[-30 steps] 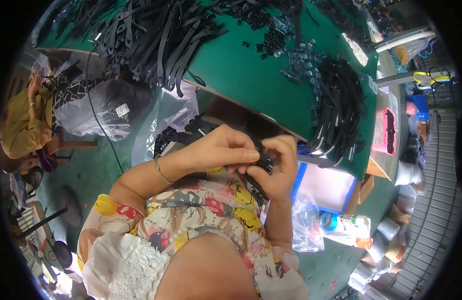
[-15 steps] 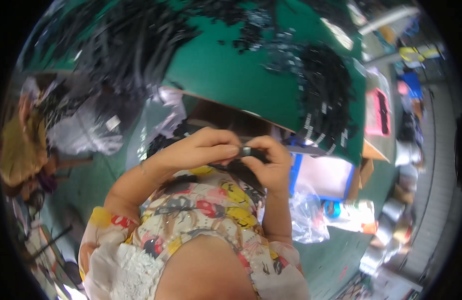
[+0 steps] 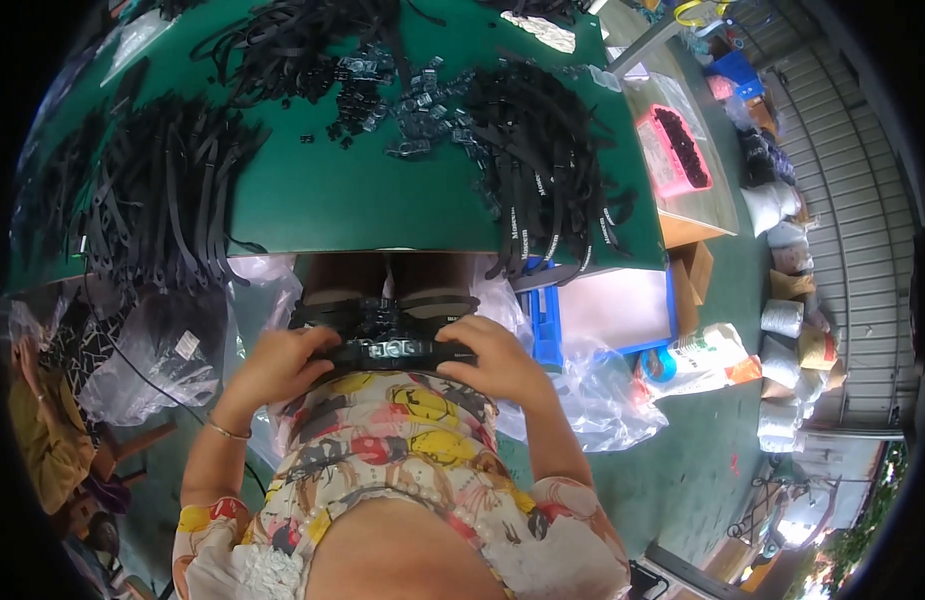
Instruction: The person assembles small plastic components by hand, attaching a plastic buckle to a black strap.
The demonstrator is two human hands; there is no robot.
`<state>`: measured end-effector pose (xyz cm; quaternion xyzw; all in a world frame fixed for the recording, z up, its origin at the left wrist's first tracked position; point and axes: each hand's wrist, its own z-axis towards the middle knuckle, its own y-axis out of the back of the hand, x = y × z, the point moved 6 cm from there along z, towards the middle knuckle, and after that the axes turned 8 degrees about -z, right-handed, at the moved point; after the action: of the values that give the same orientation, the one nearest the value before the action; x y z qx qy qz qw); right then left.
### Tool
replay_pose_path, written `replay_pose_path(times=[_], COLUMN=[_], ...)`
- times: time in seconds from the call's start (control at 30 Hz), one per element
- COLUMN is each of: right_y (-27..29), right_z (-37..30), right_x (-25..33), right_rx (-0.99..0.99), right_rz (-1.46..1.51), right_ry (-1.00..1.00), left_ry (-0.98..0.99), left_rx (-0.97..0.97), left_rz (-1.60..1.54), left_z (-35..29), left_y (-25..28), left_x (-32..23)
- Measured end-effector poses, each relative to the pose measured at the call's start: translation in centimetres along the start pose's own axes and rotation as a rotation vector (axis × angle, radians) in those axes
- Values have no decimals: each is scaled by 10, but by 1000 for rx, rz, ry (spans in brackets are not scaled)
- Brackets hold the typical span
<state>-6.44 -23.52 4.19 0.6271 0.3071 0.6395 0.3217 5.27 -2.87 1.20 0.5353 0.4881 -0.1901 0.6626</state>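
Across my lap lies a bunch of black webbing straps (image 3: 428, 350) with shiny dark plastic buckles (image 3: 381, 318) gathered at its middle. My left hand (image 3: 283, 368) pinches the straps at their left end, thumb below and fingers above. At the right end, my right hand (image 3: 498, 362) grips the same bunch between thumb and bent fingers. Both hands are just in front of my patterned blouse, below the table's near edge. How many straps are in each grip cannot be made out.
The green table (image 3: 333, 205) bears black straps (image 3: 168, 190) at left, more straps (image 3: 553, 170) at right and clear buckles (image 3: 418, 115) between. A pink basket (image 3: 673, 150) stands right. A blue-rimmed tray (image 3: 618, 305) and plastic bags (image 3: 603, 400) sit beside my right arm. Another person (image 3: 48, 420) is far left.
My hands, close together on a small dark piece before, have spread apart and lowered to the strap bunch on my lap. The view has shifted, now showing more table straps.
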Motion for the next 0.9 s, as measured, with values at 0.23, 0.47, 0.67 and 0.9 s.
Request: replay_pose_path(times=[0.23,0.47,0.67,0.9], right_y=[108,125,132,143], right_z=[35,69,71,73], right_x=[-48,-88,-93,-25], right_rx=[-745,-647,-730,-544], right_rz=[-315,-692,636,1033], right_ry=[-280,-394,-151,42], left_ry=[190,72,-26,313], left_rx=[-8,-296,-882,-890], left_rz=[98,179,425,847], left_z=[-31,-9,-1,44], left_y=[-8,39,143,180], left_x=[42,18,5,58])
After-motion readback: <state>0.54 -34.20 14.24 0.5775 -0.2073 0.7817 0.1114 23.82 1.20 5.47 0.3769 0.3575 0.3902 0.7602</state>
